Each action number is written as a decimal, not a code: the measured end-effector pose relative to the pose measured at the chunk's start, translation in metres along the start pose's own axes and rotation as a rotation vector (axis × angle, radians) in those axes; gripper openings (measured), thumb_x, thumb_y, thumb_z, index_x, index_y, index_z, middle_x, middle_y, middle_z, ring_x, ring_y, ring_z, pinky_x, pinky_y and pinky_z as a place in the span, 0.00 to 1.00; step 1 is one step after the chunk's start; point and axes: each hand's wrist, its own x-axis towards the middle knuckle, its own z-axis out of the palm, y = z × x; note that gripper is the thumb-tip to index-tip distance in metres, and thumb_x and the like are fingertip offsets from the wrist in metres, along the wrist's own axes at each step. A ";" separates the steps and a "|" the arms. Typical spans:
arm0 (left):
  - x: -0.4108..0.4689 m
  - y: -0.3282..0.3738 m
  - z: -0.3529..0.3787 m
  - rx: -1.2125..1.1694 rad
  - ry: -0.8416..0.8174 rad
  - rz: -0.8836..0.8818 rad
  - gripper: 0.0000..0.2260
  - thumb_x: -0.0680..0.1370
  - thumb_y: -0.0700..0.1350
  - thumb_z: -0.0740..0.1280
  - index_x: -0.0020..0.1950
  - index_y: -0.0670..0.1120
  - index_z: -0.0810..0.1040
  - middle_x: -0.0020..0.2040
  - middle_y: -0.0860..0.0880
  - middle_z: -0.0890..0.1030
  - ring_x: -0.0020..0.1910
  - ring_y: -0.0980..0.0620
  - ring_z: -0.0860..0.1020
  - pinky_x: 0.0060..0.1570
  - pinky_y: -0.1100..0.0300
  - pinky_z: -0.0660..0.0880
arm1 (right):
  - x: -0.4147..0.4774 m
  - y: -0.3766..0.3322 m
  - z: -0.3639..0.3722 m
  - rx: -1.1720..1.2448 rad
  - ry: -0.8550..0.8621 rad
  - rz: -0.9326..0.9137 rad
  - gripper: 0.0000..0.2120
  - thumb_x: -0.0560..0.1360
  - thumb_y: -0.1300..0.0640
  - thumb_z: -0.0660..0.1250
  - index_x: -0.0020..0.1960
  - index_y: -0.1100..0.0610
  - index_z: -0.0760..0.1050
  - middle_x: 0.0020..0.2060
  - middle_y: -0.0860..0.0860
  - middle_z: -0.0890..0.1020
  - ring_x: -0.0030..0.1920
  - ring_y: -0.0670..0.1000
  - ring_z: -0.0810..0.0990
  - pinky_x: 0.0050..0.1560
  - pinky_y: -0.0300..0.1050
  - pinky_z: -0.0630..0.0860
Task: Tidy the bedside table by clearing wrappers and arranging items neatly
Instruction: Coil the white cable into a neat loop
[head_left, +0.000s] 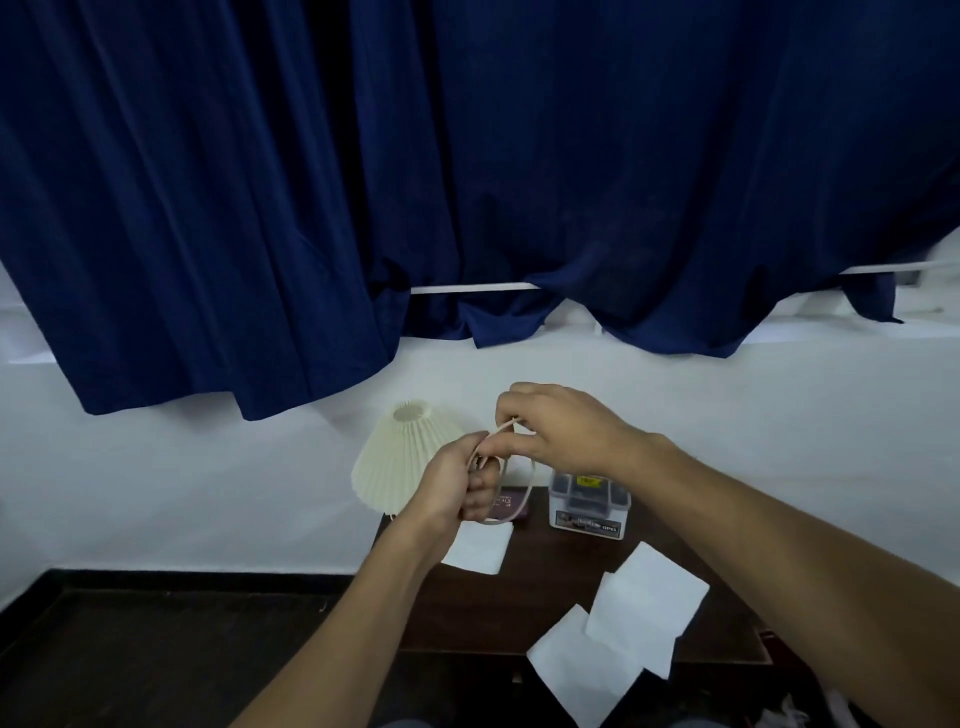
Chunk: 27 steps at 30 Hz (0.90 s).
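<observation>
Both of my hands are raised above the dark wooden bedside table (524, 608). My left hand (457, 483) grips several loops of a thin cream cord (527, 480), which hangs down in front of it. My right hand (556, 431) pinches the cord's upper stretch just to the right and above. A cream pleated lamp shade (395, 457) stands at the table's back left. White papers lie on the table: one (480, 548) below my left hand, two more (647, 608) (566, 670) at the front right.
A clear plastic box with dark contents (589, 506) stands at the table's back right. A dark purple booklet (511, 506) lies beside it, partly behind the cord. Behind are a white wall and a blue curtain (467, 182). Dark floor lies to the left.
</observation>
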 end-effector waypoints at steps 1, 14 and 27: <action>-0.001 0.001 -0.001 -0.005 -0.016 -0.004 0.21 0.84 0.49 0.51 0.35 0.49 0.73 0.26 0.52 0.59 0.23 0.56 0.54 0.21 0.63 0.54 | -0.001 0.006 0.004 0.111 0.010 0.002 0.15 0.78 0.35 0.63 0.48 0.46 0.73 0.44 0.43 0.73 0.43 0.45 0.73 0.46 0.44 0.72; -0.003 0.004 0.005 -0.173 -0.108 -0.077 0.23 0.82 0.61 0.60 0.31 0.51 0.65 0.25 0.54 0.56 0.24 0.55 0.50 0.21 0.62 0.49 | -0.019 0.005 0.036 0.958 0.006 0.279 0.26 0.80 0.35 0.55 0.60 0.51 0.82 0.56 0.51 0.84 0.55 0.44 0.79 0.61 0.39 0.73; 0.013 -0.020 0.008 0.239 0.289 0.222 0.20 0.84 0.59 0.58 0.47 0.45 0.80 0.29 0.58 0.77 0.30 0.59 0.76 0.37 0.61 0.73 | -0.007 0.000 0.063 1.003 0.127 0.490 0.18 0.84 0.44 0.59 0.48 0.55 0.82 0.36 0.40 0.82 0.36 0.41 0.74 0.46 0.38 0.71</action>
